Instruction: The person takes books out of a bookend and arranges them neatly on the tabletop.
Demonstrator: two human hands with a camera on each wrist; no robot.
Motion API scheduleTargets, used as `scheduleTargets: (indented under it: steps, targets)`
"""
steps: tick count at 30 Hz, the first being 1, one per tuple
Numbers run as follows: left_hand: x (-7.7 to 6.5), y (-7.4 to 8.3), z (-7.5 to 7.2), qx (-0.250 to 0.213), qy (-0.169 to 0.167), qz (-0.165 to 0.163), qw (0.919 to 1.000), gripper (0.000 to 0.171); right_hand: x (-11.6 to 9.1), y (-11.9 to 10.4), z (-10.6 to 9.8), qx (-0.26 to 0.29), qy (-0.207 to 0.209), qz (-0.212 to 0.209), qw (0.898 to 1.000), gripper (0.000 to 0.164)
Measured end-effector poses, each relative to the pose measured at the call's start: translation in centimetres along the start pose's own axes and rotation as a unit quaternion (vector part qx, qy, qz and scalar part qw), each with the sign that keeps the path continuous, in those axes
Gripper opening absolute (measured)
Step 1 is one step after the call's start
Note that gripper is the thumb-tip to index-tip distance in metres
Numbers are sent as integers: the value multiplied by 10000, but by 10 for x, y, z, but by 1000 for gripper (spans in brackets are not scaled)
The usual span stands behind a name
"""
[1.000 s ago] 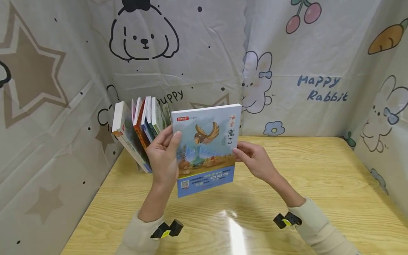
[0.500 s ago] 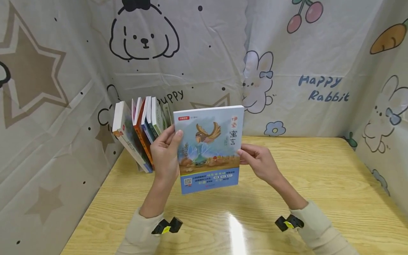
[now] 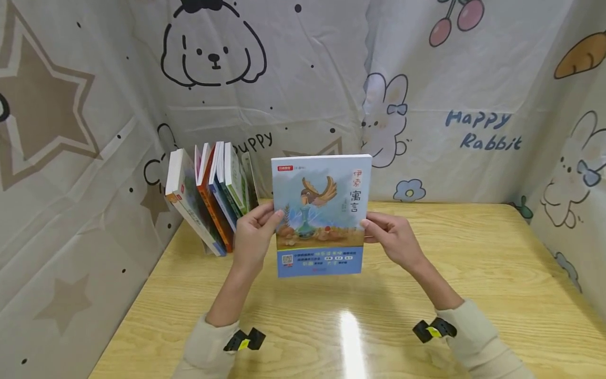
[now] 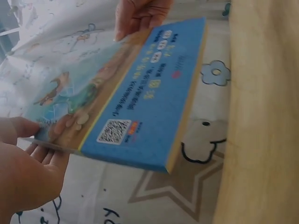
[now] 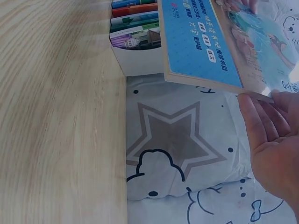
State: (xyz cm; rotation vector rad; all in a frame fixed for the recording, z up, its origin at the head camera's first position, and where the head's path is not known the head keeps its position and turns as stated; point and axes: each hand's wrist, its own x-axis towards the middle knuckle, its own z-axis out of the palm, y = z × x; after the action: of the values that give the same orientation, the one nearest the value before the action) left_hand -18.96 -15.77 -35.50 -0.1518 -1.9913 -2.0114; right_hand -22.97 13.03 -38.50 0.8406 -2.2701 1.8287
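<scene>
A light-blue paperback book (image 3: 322, 210) with a bird and a vase on its cover is held upright above the table, front facing me. My left hand (image 3: 253, 237) pinches its left edge, thumb on the cover and fingers behind. At the right edge, my right hand (image 3: 395, 239) grips it the same way. In the left wrist view the book (image 4: 140, 93) shows its blue lower band and QR code, with the left hand (image 4: 32, 172) at its side. From the right wrist, the right hand (image 5: 275, 135) has its fingertips under the book's edge.
Several books (image 3: 208, 195) stand in a leaning row at the back left of the wooden table (image 3: 426, 273). In the right wrist view, a white holder (image 5: 140, 60) surrounds their ends. A printed cloth (image 3: 307, 63) hangs behind and on both sides.
Both hands have carried the book slightly right, away from the standing row. It has turned from a tilt to nearly level and squarely facing me; its bottom edge rose in view.
</scene>
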Motion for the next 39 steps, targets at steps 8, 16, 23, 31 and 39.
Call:
scheduleTargets:
  steps: [8,16,23,31,39]
  targets:
    - [-2,-26,-3,328,-530,-468,9970,37,-1,11,-3,89,137,224,9996,28]
    - [5,-33,4,290,-572,-608,9961,35,4,18,-6,-95,301,942,9950,34]
    - [13,-43,8,442,-479,-959,9933,35,12,25,-6,-227,275,1311,9907,35]
    - [22,-63,10,1239,-460,-1059,9856,33,14,41,-1,-244,284,1831,9824,36]
    - [39,-73,10,1792,-498,-1330,9735,33,23,53,9,-282,450,2272,9724,36]
